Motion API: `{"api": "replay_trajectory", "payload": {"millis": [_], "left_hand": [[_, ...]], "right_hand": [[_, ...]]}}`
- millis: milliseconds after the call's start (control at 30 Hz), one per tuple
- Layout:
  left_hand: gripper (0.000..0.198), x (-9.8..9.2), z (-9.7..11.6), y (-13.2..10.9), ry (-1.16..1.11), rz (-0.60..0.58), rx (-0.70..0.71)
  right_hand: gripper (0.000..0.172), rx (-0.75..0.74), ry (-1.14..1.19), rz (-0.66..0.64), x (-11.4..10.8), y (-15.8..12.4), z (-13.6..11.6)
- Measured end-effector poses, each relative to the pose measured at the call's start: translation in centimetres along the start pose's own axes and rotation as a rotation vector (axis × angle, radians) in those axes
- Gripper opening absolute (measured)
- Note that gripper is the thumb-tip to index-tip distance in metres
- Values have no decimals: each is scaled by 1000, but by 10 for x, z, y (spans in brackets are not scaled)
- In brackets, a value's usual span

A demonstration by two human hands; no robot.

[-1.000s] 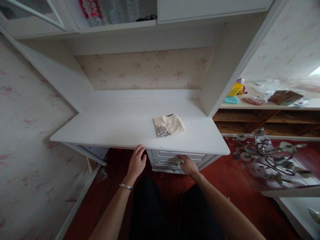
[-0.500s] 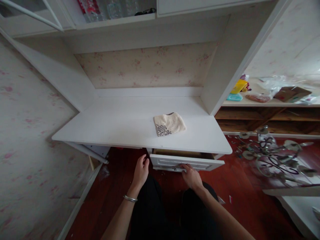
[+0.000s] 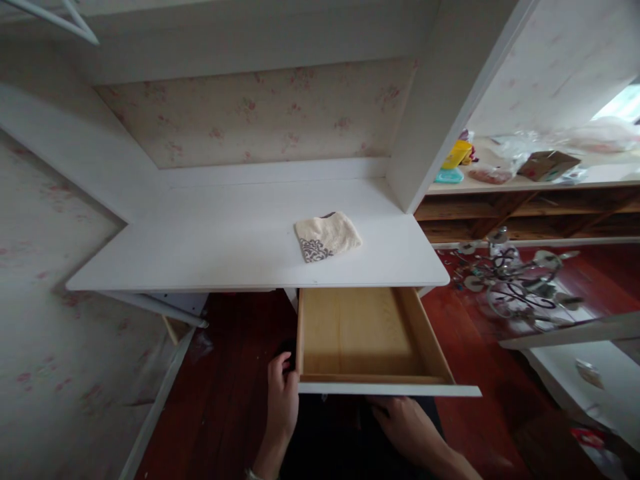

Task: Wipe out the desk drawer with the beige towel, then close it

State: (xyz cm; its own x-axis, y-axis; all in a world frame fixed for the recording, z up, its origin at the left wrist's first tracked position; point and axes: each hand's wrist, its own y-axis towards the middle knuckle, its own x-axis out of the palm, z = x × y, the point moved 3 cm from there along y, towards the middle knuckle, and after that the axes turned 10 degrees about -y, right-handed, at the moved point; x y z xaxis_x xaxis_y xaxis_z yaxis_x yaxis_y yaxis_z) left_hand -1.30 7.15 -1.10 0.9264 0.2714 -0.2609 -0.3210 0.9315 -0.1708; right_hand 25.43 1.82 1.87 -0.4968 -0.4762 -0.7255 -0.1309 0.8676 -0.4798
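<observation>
Drawn further out since the earlier frame, the wooden drawer [image 3: 360,333] projects beneath the worktop [image 3: 225,240] in the head view; it looks rigid, fairly light, best held mid-front. Left grip [image 3: 283,395], loosely curled, shows nothing held beside its corner; right grip [image 3: 407,425], fingertips hidden, cannot be judged.

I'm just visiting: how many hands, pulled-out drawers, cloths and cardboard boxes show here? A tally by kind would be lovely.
Hands: 2 (left hand, right hand)
Pulled-out drawer: 1
Cloth, on the white desktop: 1
Cardboard box, on the shelf unit at picture right: 1
Total: 5
</observation>
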Motion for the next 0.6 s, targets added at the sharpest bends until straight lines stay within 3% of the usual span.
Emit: {"api": "replay_trajectory", "payload": {"millis": [100, 200, 300, 400, 467, 600], "left_hand": [[40, -8, -2, -16, -15, -36, -27], [40, -14, -5, -29, -25, -66, -84], [41, -17, -8, -36, -42, -101, -155], [40, -16, -10, -38, -55, -140, -171], [38, -14, -11, -39, -68, -144, -144], [38, -16, -17, -40, -48, -56, -92]], "right_hand": [[39, -5, 1, -101, 3, -14, -6], [43, -71, 25, -259, -8, -32, -17], [31, -198, 72, -440, -42, -44, -31], [28, -262, 165, -510, -95, -26, -44], [37, -272, 313, -376, -135, 9, -52], [36, -98, 742, 134, -209, 111, -60]]}}
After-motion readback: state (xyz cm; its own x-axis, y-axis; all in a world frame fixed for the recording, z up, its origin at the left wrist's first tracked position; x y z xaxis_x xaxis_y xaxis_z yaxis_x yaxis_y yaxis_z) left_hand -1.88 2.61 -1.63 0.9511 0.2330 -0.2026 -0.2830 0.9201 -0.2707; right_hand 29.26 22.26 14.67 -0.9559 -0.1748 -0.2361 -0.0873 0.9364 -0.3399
